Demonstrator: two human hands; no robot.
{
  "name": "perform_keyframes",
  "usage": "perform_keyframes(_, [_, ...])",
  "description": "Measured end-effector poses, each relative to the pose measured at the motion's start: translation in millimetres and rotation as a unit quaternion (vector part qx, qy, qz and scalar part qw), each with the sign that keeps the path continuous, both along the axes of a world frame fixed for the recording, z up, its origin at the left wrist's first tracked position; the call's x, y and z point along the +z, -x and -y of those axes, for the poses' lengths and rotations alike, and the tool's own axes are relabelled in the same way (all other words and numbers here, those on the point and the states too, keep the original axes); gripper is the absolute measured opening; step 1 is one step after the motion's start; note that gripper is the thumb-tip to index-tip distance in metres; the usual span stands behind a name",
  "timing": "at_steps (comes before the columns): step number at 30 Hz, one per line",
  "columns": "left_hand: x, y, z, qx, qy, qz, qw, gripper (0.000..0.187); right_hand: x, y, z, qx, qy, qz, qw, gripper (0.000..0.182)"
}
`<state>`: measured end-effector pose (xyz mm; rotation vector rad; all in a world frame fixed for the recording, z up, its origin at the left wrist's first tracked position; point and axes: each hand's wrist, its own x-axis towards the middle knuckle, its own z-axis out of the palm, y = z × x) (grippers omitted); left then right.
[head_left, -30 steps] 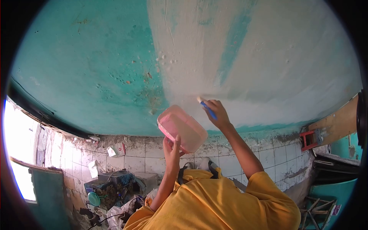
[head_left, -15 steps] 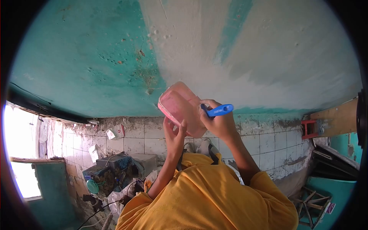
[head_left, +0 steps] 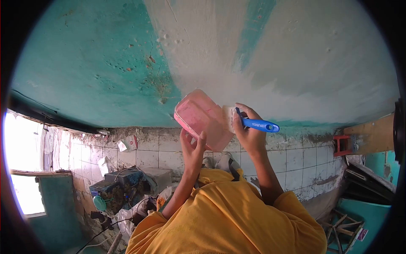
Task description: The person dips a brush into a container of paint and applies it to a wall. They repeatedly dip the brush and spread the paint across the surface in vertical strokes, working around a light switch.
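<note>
My left hand is closed on the near edge of a pink plastic tub, held tilted in front of the wall. Pink and pale smears coat the inside of the tub. In my right hand is a paintbrush with a blue handle, gripped near its head. Its pale bristles are at the tub's right rim. Beyond both hands rises the wall, part teal and part covered in whitish paint, with a teal stripe left between pale areas.
White tiles run along the wall's foot. At lower left lies a heap of boxes, bags and cables. A red stool-like object stands at right, above a wooden frame. My shoes show below the tub.
My right hand has drawn the paintbrush rightward, from over the tub to its right rim, so the bristles now show. The tub and my left hand have hardly moved.
</note>
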<state>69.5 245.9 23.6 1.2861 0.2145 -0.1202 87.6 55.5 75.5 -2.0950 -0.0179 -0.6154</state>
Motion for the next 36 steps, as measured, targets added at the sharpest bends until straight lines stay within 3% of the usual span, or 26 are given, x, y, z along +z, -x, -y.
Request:
perform_keyframes(3, [-2.5, -1.3, 7.0, -0.001, -0.014, 0.008, 1.0, 0.072, -4.2, -6.0, 15.2, -0.01, -0.029, -0.008, 0.999, 0.027])
perform_keyframes(6, [-0.7, -3.0, 14.4, -0.005, -0.024, -0.001, 1.0, 0.072, -3.0, -11.5, 24.5, -0.006, -0.116, -0.006, 0.993, 0.029])
perform_keyframes(14, [5.0, -4.1, 32.7, -0.016, 0.003, -0.029, 0.999, 0.08, -8.1, -34.6, 61.0, -0.047, -0.122, 0.002, 0.991, 0.029])
perform_keyframes(20, [5.8, -2.5, 30.7, -0.012, 0.017, -0.04, 0.999, 0.079, -10.3, -52.0, 65.8, -0.07, -0.238, -0.015, 0.969, 0.03])
perform_keyframes(21, [5.7, -3.1, 28.4, -0.013, 0.019, -0.049, 0.999, 0.08, -0.5, -51.0, 65.1, -0.055, -0.295, -0.042, 0.953, 0.034])
perform_keyframes(26, [12.8, -14.7, 4.9, -0.03, 0.018, -0.033, 0.999, 0.081, 49.9, -71.6, 43.5, 0.027, -0.324, 0.045, 0.945, 0.037])
perform_keyframes(28, [16.0, -21.3, -7.5, -0.035, 0.021, -0.021, 0.999, 0.081, 95.4, -89.8, 31.7, 0.06, -0.111, 0.186, 0.974, 0.038])
perform_keyframes(29, [16.3, -24.2, -13.6, -0.03, 0.019, -0.017, 0.999, 0.081, 121.8, -100.9, 27.5, 0.059, -0.108, 0.198, 0.973, 0.038])
perform_keyframes(30, [15.9, -26.0, -19.7, -0.025, 0.018, -0.014, 0.999, 0.081, 149.7, -111.2, 24.0, 0.052, 0.045, 0.305, 0.95, 0.037])
perform_keyframes(31, [15.4, -28.3, -26.2, -0.03, 0.02, -0.005, 0.999, 0.081, 172.7, -119.1, 19.7, 0.042, 0.197, 0.4, 0.894, 0.036])
perform_keyframes(32, [14.6, -30.9, -32.3, -0.029, 0.019, -0.005, 0.999, 0.081, 191.4, -125.4, 12.7, 0.037, 0.201, 0.407, 0.89, 0.036])
perform_keyframes(34, [11.5, -35.2, -43.8, -0.032, 0.021, 0.002, 0.999, 0.081, 217.9, -135.6, -5.1, -0.012, 0.333, 0.432, 0.838, 0.04])
perform_keyframes(36, [5.9, -38.8, -55.3, -0.041, 0.007, -0.011, 0.999, 0.082, 206.7, -147.4, -17.3, -0.034, 0.365, 0.426, 0.827, 0.043])
